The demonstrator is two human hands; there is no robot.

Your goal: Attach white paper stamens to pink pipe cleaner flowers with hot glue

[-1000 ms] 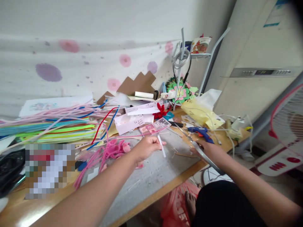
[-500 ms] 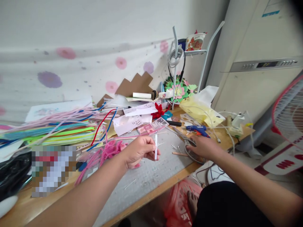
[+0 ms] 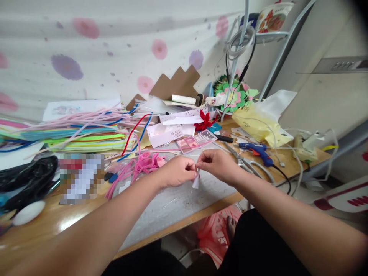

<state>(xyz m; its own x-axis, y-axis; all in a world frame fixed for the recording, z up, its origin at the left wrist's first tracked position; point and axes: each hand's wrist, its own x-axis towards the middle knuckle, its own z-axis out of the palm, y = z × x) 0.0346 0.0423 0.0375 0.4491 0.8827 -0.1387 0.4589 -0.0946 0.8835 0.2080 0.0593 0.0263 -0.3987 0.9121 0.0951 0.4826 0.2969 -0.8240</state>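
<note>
Over the grey mat (image 3: 149,218), my left hand (image 3: 179,171) is closed, pinching a thin white strip (image 3: 196,182) between thumb and fingers. My right hand (image 3: 217,165) meets it there, its fingertips closed on the same strip. The strip's lower end hangs below the fingers; its upper part is hidden by them. Grey-handled scissors (image 3: 254,168) lie on the table just beyond my right wrist, touched by neither hand. Bent pink pipe cleaners (image 3: 146,163) rest on the mat to the left of my left hand.
Bundles of coloured pipe cleaners (image 3: 86,142) cover the back left. A blue glue gun (image 3: 257,150) with a cord lies at the right, near a yellow bag (image 3: 254,124). A red flower (image 3: 203,119) sits among papers. A metal rack (image 3: 271,37) rises behind.
My right hand has left the scissors on the table and come over to the white strip. The strip in my left hand now tilts downward. The view has shifted.
</note>
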